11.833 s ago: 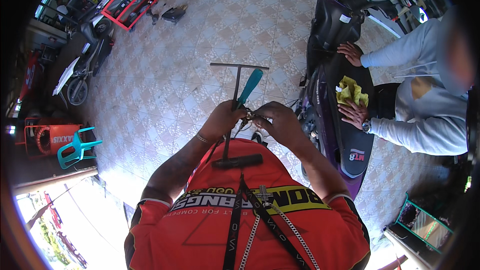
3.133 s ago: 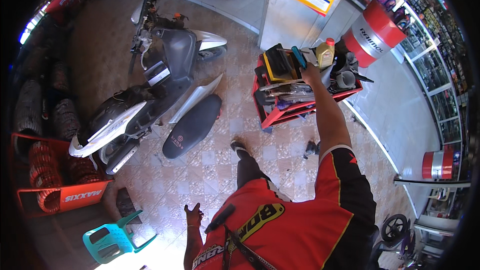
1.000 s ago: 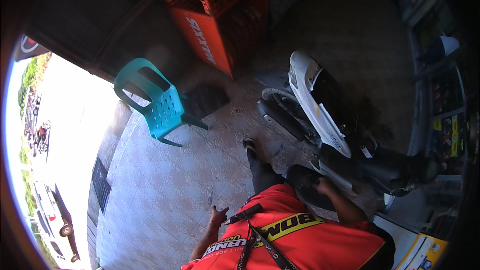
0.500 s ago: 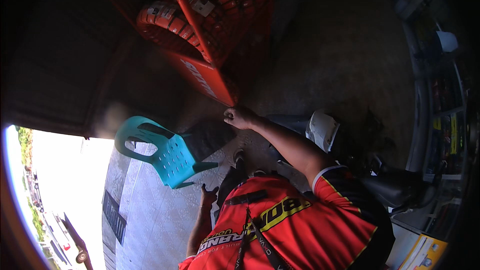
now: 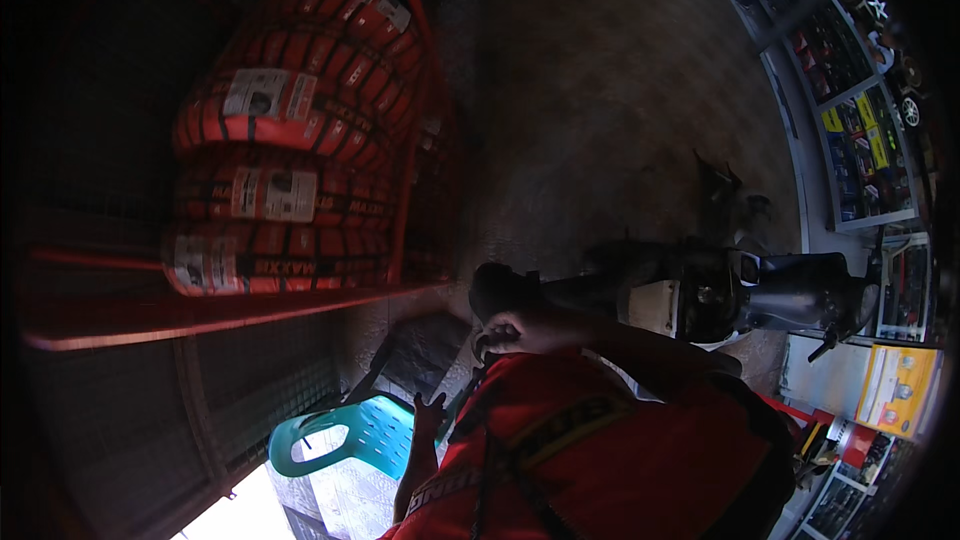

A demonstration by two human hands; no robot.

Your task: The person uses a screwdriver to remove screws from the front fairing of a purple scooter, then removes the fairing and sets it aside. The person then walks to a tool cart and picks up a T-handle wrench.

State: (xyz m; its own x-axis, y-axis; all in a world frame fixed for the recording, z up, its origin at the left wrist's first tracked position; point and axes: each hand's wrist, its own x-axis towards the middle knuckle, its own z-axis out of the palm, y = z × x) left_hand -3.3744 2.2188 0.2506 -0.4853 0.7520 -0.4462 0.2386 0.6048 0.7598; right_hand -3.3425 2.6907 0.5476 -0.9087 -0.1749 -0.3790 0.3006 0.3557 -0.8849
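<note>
My right hand [image 5: 508, 332] is held in front of my red shirt, in shadow, its fingers curled in. Whether anything is inside them is too dark to make out. Lower and to the left, my left hand [image 5: 430, 414] has its fingers spread and holds nothing. Beside it stands a teal plastic chair [image 5: 388, 434], nearest to that hand but seemingly apart from it. Several tyres in red wrapping [image 5: 290, 135] with white labels lie stacked in a red metal rack [image 5: 180, 318] at the left, away from both hands.
To the right stands a dark scooter [image 5: 800, 285]. Glass display shelves [image 5: 870, 155] packed with goods line the right side, with a yellow box [image 5: 898, 390] below them. A dark mesh wall [image 5: 270, 400] runs under the rack's edge, and tiled floor lies around the chair.
My view has swung right, and the tyre rack now fills the left side. My right hand has left the rack's corner and drawn in toward my body. My left hand stays low.
</note>
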